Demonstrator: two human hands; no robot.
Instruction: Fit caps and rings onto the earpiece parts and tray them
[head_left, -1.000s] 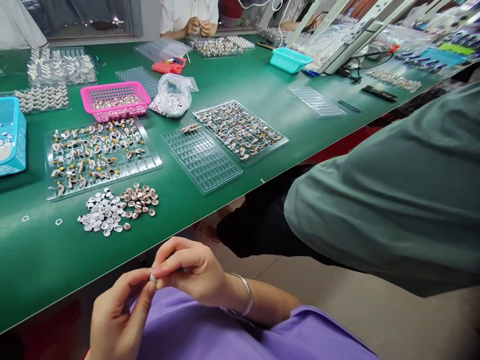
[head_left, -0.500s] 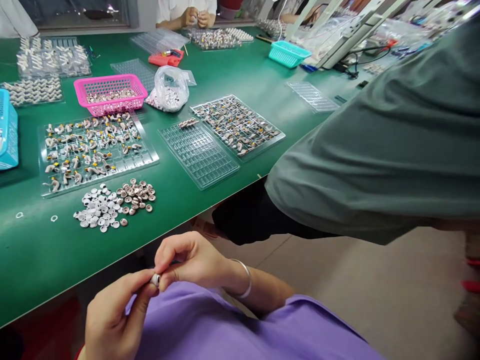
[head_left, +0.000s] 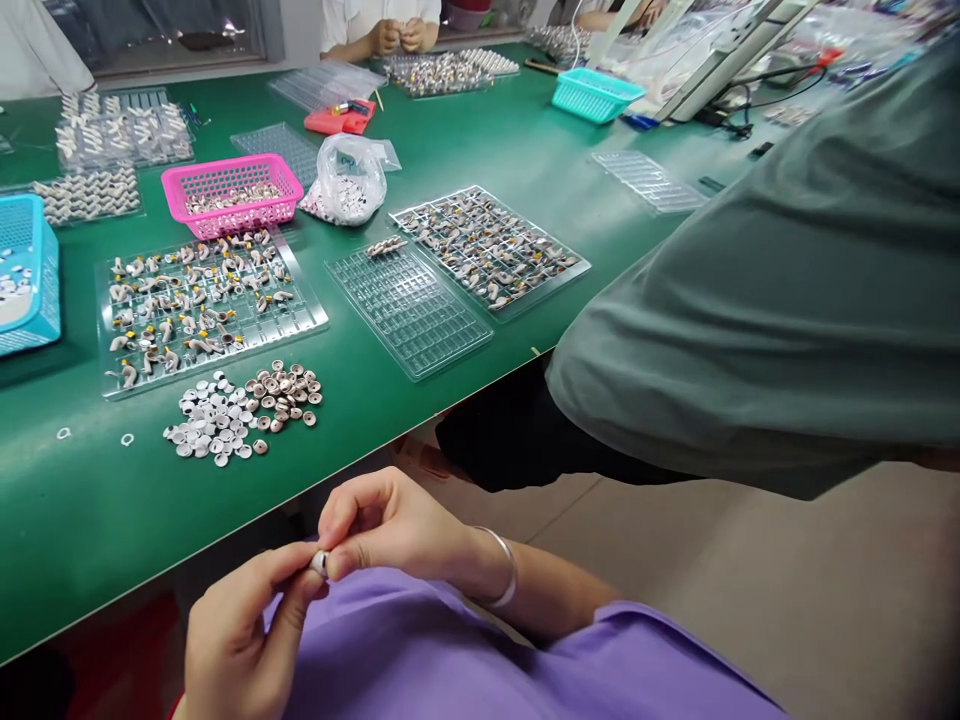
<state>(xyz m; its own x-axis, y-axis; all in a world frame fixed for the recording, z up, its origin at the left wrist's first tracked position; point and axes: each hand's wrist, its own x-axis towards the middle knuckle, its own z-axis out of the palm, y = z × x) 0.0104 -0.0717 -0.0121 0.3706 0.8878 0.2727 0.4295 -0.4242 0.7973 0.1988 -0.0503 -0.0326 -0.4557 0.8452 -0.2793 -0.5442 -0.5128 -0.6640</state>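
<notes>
Over my lap, my left hand [head_left: 251, 625] pinches a small round white part [head_left: 320, 563] with a dark spot between thumb and fingertips. From the other side, my right hand [head_left: 390, 525] is closed on the same part, its thumb and index finger at the edge. A silver bangle circles my right wrist. Just beyond my hands, on the green table [head_left: 420, 410], lie a pile of white discs [head_left: 214, 420] and a pile of beige cup-shaped caps [head_left: 289, 392]. Fingers partly cover the held part, so its full shape is hidden.
Behind the piles stand a filled clear tray [head_left: 195, 310], a pink basket [head_left: 232, 195] and a plastic bag [head_left: 349, 185]. Farther right lie a mostly bare tray [head_left: 412, 315] and a full tray [head_left: 487, 245]. A person in a green top [head_left: 735, 300] is close on my right.
The view has shifted slightly, so everything sits a little farther right. Both hands keep their pinch on the small white part, with hardly any change in pose.
</notes>
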